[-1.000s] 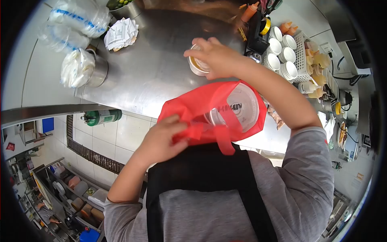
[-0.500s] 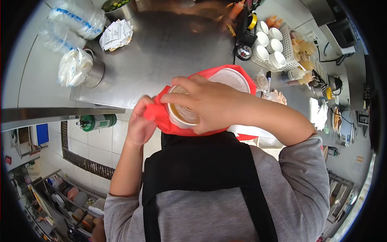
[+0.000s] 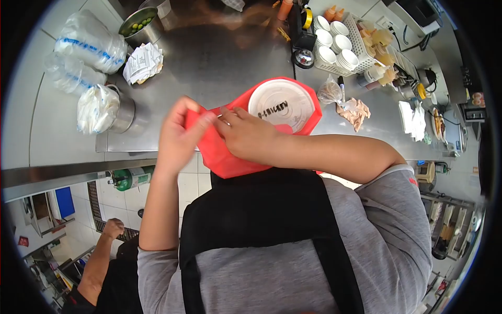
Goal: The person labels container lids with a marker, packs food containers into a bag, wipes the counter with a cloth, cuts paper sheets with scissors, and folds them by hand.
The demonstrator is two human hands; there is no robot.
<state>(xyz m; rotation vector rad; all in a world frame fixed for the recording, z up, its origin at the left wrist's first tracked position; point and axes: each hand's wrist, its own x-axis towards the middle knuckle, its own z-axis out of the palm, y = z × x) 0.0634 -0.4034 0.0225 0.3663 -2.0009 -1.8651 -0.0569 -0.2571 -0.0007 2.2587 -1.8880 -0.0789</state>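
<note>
A red bag (image 3: 225, 154) lies at the counter's front edge, close to my body. Inside its right part sits a round container with a white lid (image 3: 282, 106) bearing black handwriting. My left hand (image 3: 183, 131) pinches the bag's left edge between thumb and fingers. My right hand (image 3: 248, 135) rests on the bag's left part, fingers bent at the red fabric near my left thumb. The smaller round container is not visible; the bag and my right hand cover that part.
The steel counter (image 3: 209, 57) holds papers (image 3: 143, 63), a pot of green fruit (image 3: 141, 27), a bag-lined pot (image 3: 99, 109), white cups (image 3: 334, 44), a bell (image 3: 303, 58) and crumpled brown paper (image 3: 354, 113). Another person's arm (image 3: 97, 259) shows at lower left.
The smaller container, earlier in my right hand and carried over the bag, is now out of sight. My right hand has come to the fabric beside my left. Another person's arm has appeared.
</note>
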